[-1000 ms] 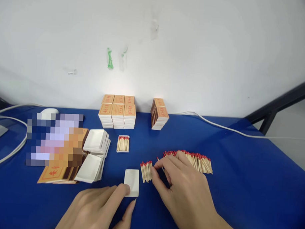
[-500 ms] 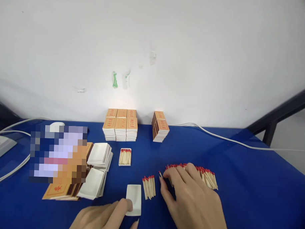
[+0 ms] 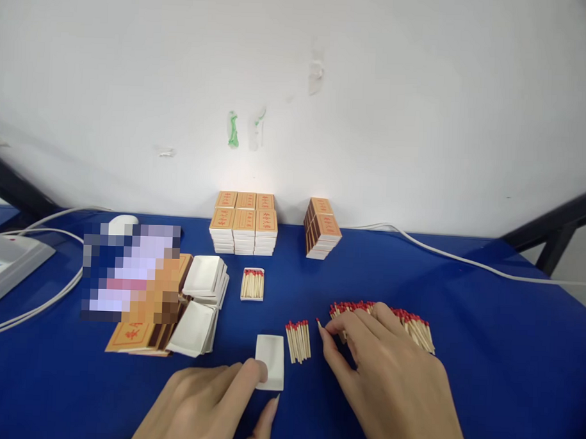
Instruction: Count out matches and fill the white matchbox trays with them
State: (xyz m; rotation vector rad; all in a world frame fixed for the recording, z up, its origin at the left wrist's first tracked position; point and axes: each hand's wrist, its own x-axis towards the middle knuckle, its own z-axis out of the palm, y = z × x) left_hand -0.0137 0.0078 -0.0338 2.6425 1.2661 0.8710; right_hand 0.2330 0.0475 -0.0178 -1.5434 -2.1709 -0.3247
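My right hand point(image 3: 388, 373) pinches a match point(image 3: 319, 323) between thumb and index finger, its red head pointing up. Beside and partly under that hand lies a wide pile of matches point(image 3: 416, 329) with red heads; the hand covers its middle. My left hand point(image 3: 210, 402) rests its index finger on the left side of an empty white matchbox tray point(image 3: 273, 353). The left thumb is apart, close to the tray's lower edge. Between the tray and my right hand lies a small row of several matches point(image 3: 298, 342), side by side with heads up.
A filled matchbox tray point(image 3: 253, 285) lies farther back. Stacked matchboxes point(image 3: 245, 224) and a smaller stack point(image 3: 323, 228) stand by the wall. At left are piled white trays point(image 3: 193, 328), orange matchbox sleeves point(image 3: 132, 335), a blurred-out item and white cables point(image 3: 54, 297).
The view has shifted, so everything on the table appears higher and farther right. My right hand keeps its pinch on the match, and my left finger stays on the tray.
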